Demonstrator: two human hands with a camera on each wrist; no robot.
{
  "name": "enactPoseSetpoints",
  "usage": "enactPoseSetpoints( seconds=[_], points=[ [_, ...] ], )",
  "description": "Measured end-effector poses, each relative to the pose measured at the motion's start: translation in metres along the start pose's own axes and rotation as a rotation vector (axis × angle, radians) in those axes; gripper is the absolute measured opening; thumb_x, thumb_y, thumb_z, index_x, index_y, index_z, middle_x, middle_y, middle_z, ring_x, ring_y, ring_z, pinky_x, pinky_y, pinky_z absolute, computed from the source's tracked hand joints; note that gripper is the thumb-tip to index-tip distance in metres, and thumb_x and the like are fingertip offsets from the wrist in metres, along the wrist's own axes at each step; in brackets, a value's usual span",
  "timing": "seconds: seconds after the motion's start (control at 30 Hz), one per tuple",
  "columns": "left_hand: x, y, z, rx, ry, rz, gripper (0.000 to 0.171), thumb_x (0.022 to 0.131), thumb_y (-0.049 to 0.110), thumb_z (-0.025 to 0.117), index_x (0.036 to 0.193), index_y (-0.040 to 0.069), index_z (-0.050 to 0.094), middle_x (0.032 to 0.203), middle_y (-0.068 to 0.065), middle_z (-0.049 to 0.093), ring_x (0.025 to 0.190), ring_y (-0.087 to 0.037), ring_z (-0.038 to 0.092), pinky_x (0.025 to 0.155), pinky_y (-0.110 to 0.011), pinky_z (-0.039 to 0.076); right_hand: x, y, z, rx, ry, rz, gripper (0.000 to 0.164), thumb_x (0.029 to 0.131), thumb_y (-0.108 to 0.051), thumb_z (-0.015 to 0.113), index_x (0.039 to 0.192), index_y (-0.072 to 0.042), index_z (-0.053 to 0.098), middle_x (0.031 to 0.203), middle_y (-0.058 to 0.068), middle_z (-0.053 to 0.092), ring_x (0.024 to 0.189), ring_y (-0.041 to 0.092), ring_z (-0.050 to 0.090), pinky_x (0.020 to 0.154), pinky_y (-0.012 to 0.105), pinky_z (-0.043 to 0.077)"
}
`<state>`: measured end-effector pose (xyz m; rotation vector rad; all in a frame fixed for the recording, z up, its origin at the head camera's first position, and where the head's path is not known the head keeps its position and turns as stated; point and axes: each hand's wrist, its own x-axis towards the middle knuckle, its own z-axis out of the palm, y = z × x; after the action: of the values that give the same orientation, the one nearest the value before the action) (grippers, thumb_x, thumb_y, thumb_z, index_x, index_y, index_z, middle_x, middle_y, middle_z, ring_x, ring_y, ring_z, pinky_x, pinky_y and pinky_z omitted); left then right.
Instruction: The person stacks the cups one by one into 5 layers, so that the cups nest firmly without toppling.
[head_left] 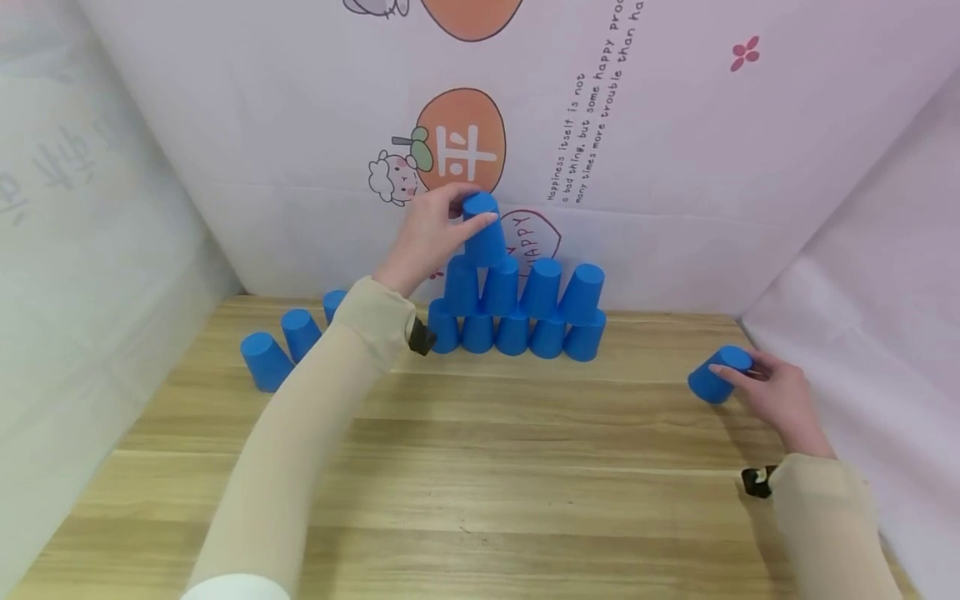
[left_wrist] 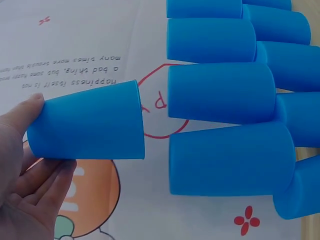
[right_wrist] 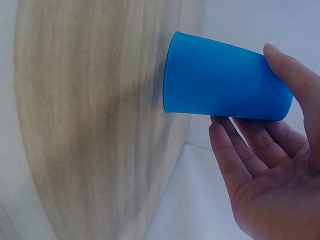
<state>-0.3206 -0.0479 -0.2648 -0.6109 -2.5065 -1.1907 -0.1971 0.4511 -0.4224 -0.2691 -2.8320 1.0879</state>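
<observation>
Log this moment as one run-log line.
left hand: grips inverted blue cup above two-row cup stack, not touching | right hand: grips another blue cup, right of stack

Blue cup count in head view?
14 visible: bottom row of five, upper row of four, left-hand cup, right-hand cup, and three cups at left on the table. The left sleeve may hide more.
</observation>
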Motion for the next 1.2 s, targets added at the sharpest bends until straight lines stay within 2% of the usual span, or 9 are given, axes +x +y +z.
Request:
enactPoseSetpoints(
  seconds=[0.07, 0.17, 0.27, 0.53, 0.7, 0.83, 0.93, 1.07, 1.2],
  points=[
    [0.002, 0.001, 0.004, 0.021, -0.005, -0.003, 0.057, 0.097, 0.041, 0.071, 0.144, 0.012, 0.058, 0.139, -0.004, 0.062, 0.118, -0.018, 0.063, 0.097, -0.028, 0.052, 0.000, 0.000, 0.000, 0.003, 0.002, 0.003, 0.089, 0.096, -0.056, 0.063, 0.151, 0.009, 0.038, 0.139, 0.038, 0.049, 0.125, 0.054, 0.050, 0.073, 0.031, 0.055],
    [0.003, 0.001, 0.010, 0.047, -0.013, -0.006, 0.057, 0.097, 0.040, 0.071, 0.144, 0.012, 0.058, 0.140, -0.005, 0.061, 0.120, -0.019, 0.061, 0.098, -0.028, 0.052, 0.000, 0.001, 0.000, 0.005, 0.005, 0.005, 0.090, 0.096, -0.057, 0.063, 0.152, 0.009, 0.036, 0.140, 0.038, 0.048, 0.126, 0.055, 0.049, 0.082, 0.046, 0.056],
    [0.002, 0.001, 0.013, 0.067, -0.010, -0.007, 0.057, 0.097, 0.040, 0.071, 0.145, 0.012, 0.058, 0.141, -0.005, 0.060, 0.121, -0.020, 0.061, 0.098, -0.029, 0.052, 0.000, 0.002, 0.001, 0.010, 0.004, 0.001, 0.090, 0.096, -0.056, 0.062, 0.153, 0.009, 0.035, 0.141, 0.039, 0.046, 0.127, 0.056, 0.047, 0.089, 0.060, 0.051],
    [0.006, 0.000, 0.013, 0.109, -0.008, -0.005, 0.058, 0.097, 0.039, 0.071, 0.144, 0.010, 0.057, 0.140, -0.007, 0.059, 0.121, -0.021, 0.060, 0.098, -0.030, 0.052, 0.000, 0.001, 0.001, 0.004, 0.005, 0.007, 0.091, 0.096, -0.057, 0.062, 0.153, 0.009, 0.035, 0.140, 0.039, 0.047, 0.126, 0.056, 0.048, 0.086, 0.057, 0.053],
    [0.005, -0.004, 0.016, 0.044, -0.005, -0.038, 0.062, 0.095, 0.038, 0.073, 0.148, 0.013, 0.052, 0.145, -0.002, 0.057, 0.125, -0.018, 0.058, 0.100, -0.025, 0.049, 0.000, 0.000, 0.001, 0.012, 0.004, 0.013, 0.091, 0.096, -0.057, 0.062, 0.154, 0.008, 0.033, 0.141, 0.039, 0.046, 0.127, 0.056, 0.047, 0.088, 0.059, 0.051],
    [0.002, -0.009, 0.019, -0.004, 0.009, -0.056, 0.064, 0.094, 0.038, 0.075, 0.149, 0.015, 0.050, 0.143, -0.001, 0.058, 0.122, -0.017, 0.059, 0.099, -0.025, 0.050, -0.001, 0.000, 0.002, 0.013, 0.008, 0.013, 0.092, 0.096, -0.057, 0.062, 0.154, 0.008, 0.033, 0.141, 0.039, 0.047, 0.126, 0.056, 0.048, 0.084, 0.052, 0.054],
    [-0.001, -0.013, 0.021, -0.021, 0.013, -0.079, 0.066, 0.093, 0.040, 0.076, 0.148, 0.013, 0.051, 0.134, -0.004, 0.062, 0.117, -0.020, 0.061, 0.096, -0.028, 0.052, 0.000, 0.001, 0.001, 0.008, 0.012, 0.012, 0.092, 0.096, -0.057, 0.063, 0.154, 0.008, 0.034, 0.140, 0.039, 0.047, 0.125, 0.055, 0.049, 0.075, 0.036, 0.056],
    [-0.005, -0.020, 0.023, -0.032, 0.001, -0.103, 0.067, 0.092, 0.042, 0.076, 0.146, 0.011, 0.052, 0.129, -0.006, 0.063, 0.114, -0.022, 0.061, 0.093, -0.032, 0.054, 0.000, 0.001, 0.000, 0.011, 0.009, 0.014, 0.092, 0.096, -0.056, 0.063, 0.153, 0.009, 0.033, 0.140, 0.039, 0.047, 0.126, 0.055, 0.049, 0.066, 0.018, 0.048],
    [-0.008, -0.026, 0.026, -0.044, -0.014, -0.100, 0.066, 0.092, 0.044, 0.075, 0.145, 0.013, 0.053, 0.132, -0.004, 0.063, 0.113, -0.020, 0.061, 0.093, -0.032, 0.054, 0.001, -0.006, -0.001, 0.022, 0.017, 0.003, 0.091, 0.096, -0.057, 0.063, 0.152, 0.009, 0.036, 0.139, 0.038, 0.049, 0.125, 0.051, 0.049, 0.065, 0.014, 0.046]
  ],
)
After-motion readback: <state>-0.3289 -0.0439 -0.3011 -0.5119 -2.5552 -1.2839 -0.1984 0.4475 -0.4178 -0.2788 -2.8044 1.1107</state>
